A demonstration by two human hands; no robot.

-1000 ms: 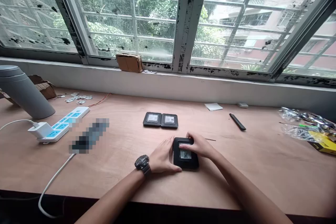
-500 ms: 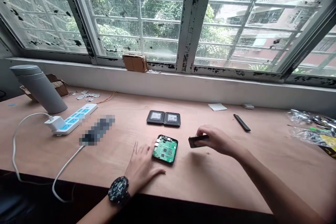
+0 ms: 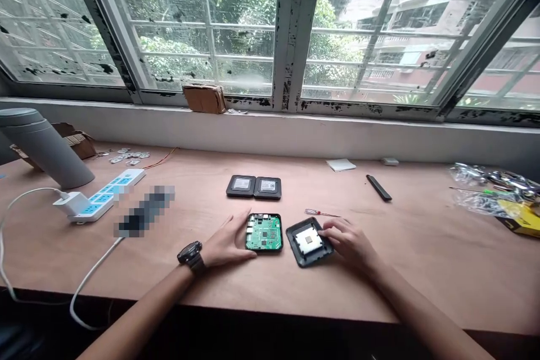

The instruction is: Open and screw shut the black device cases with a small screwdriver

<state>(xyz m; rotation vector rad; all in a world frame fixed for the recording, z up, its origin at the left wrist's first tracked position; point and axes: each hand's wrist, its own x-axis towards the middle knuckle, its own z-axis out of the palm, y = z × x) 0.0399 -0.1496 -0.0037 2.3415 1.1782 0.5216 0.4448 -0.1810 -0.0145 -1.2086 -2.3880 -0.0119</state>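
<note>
A square black case with a green circuit board (image 3: 264, 233) in it lies on the table. My left hand (image 3: 230, 241) grips its left side, fingers at the far corner and thumb along the near edge. Just to the right, a black cover (image 3: 302, 259) is turned inside up, showing a white plate (image 3: 309, 240) with a small square in its middle. My right hand (image 3: 350, 242) pinches this cover by its right edge. A small screwdriver (image 3: 314, 212) lies behind the cover, close to my right fingers.
Farther back lie two black square covers (image 3: 240, 194) with white labels. A black strip (image 3: 378, 188) and plastic bags (image 3: 476, 202) are to the right. On the left are a power strip (image 3: 112, 191), a white cable (image 3: 95, 275) and a grey bottle (image 3: 46, 149).
My right hand has lowered the cover from the air and turned its inside up beside the case. My left hand has shifted to hold the case, which now sits straighter. The screwdriver has come into sight.
</note>
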